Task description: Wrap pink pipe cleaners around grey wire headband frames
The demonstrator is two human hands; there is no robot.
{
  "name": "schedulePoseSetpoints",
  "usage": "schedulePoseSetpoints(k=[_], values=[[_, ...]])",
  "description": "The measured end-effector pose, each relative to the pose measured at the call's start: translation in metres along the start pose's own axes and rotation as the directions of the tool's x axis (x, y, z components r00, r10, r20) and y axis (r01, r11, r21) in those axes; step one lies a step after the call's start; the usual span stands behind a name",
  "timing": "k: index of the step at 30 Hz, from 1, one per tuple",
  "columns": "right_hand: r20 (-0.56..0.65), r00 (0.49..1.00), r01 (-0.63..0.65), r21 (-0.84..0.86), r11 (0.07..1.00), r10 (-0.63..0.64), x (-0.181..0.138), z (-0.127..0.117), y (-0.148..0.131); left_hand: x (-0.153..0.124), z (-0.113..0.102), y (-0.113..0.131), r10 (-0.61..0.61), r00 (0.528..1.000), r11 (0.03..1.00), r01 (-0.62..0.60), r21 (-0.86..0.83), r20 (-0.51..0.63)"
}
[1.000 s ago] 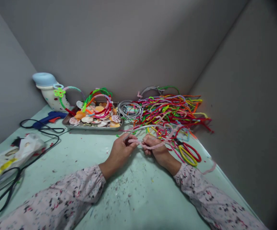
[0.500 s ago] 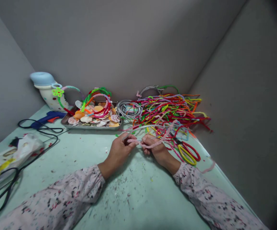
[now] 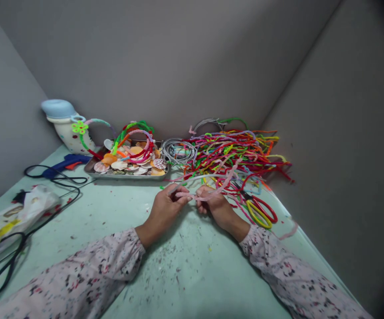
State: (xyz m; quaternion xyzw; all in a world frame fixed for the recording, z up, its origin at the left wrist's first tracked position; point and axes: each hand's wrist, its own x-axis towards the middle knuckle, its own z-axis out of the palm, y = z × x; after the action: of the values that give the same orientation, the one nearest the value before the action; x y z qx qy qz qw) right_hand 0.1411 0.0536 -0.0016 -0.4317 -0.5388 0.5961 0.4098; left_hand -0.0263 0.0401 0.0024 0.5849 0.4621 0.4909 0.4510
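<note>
A person in floral-print sleeves works at a pale green table (image 3: 185, 266) set into a grey-walled corner. The left hand (image 3: 165, 207) and the right hand (image 3: 214, 204) sit close together at the middle of the table, each with fingers closed in a pinch on a pink pipe cleaner (image 3: 188, 195). The pipe cleaner spans the small gap between the hands, and its free length rises away to the far right. Just beyond it lies a tangled pile of pipe cleaners (image 3: 241, 153) in many colours, with red and yellow loops (image 3: 261, 212) on the table near the right wrist. A coil of grey wire (image 3: 177, 151) rests to the left of the pile, beside a metal tray (image 3: 125, 175) heaped with shells. Farther left are a blue glue gun (image 3: 66, 162), its black cord (image 3: 57, 182), a white curved vessel (image 3: 67, 130) and a plastic bag (image 3: 22, 212). Small scraps litter the tabletop.
</note>
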Motion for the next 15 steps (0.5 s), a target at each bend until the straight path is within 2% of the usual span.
schedulePoseSetpoints(k=[3, 15], values=[[-0.007, 1.0, -0.029, 0.037, 0.999, 0.029, -0.0008, 0.0012, -0.0023, -0.0004, -0.0001, 0.0002, 0.004, 1.0, 1.0, -0.004, -0.001, -0.011], [0.019, 1.0, -0.015, 0.024, 1.0, 0.015, -0.0036, 0.0043, -0.0047, -0.0025, -0.0006, 0.0064, -0.015, 1.0, 0.999, 0.015, -0.034, -0.01]])
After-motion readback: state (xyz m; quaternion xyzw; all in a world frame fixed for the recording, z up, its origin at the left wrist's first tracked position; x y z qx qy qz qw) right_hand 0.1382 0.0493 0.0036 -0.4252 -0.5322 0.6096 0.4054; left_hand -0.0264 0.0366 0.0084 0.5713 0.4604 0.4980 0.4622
